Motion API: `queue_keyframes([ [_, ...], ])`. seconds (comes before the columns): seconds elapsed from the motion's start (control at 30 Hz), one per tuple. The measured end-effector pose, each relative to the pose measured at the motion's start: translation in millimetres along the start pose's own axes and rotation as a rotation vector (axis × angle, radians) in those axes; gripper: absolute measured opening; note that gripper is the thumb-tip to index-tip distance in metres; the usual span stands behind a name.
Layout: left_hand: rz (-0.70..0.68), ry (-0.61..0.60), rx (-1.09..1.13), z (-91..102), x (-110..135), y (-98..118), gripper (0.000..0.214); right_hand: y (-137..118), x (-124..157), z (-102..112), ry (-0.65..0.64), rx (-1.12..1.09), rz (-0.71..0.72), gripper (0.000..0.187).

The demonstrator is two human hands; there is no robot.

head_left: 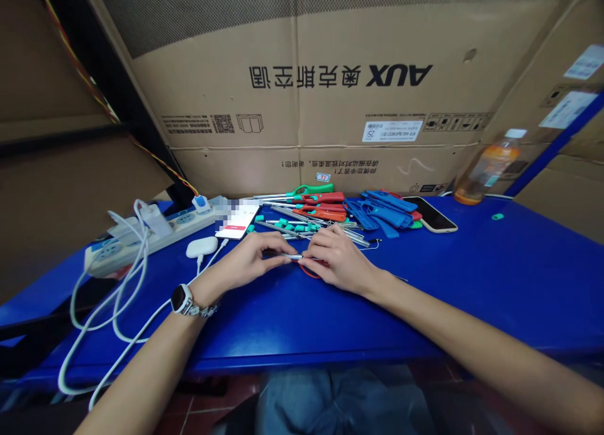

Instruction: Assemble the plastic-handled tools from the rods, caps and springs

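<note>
Between the fingertips of both hands lies a thin silver metal tube, held level just above the blue table. My left hand pinches one end of it. The other end is in the closed fingers of my right hand, which hides most of that side. A red curved piece shows beneath the right fingers; how it joins the tube is hidden. Just beyond the hands is a pile of metal tubes with green end pieces. Red lighter bodies and blue plastic shells lie behind.
At left are a power strip with looping white cables, a white earbud case and a lit phone. A dark phone and an orange drink bottle are at right. A cardboard box walls the back.
</note>
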State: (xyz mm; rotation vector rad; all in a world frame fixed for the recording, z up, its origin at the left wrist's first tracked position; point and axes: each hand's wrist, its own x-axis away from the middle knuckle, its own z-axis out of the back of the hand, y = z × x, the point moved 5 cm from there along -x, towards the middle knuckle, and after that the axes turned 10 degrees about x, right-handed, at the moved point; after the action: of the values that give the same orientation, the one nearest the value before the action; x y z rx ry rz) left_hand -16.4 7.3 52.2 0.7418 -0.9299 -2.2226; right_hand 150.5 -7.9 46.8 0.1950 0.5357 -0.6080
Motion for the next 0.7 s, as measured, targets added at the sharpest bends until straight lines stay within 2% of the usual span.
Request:
queue_keyframes([
  [0.13,0.041,-0.005,0.026,-1.1,0,0,0.023,-3,-1,5,0.004,0.087,0.059,0.034],
  [0.27,0.057,-0.013,0.056,-3.2,0,0,0.021,-3,-1,2,-0.012,0.063,0.051,0.031],
  [0.5,0.090,-0.034,-0.023,-6.9,-2,-4,0.015,3,5,-13,-0.098,-0.120,-0.125,0.016],
  [0.7,0.066,-0.015,-0.108,-9.3,-3,-5,0.014,8,4,-13,-0.156,-0.191,-0.232,0.009],
])
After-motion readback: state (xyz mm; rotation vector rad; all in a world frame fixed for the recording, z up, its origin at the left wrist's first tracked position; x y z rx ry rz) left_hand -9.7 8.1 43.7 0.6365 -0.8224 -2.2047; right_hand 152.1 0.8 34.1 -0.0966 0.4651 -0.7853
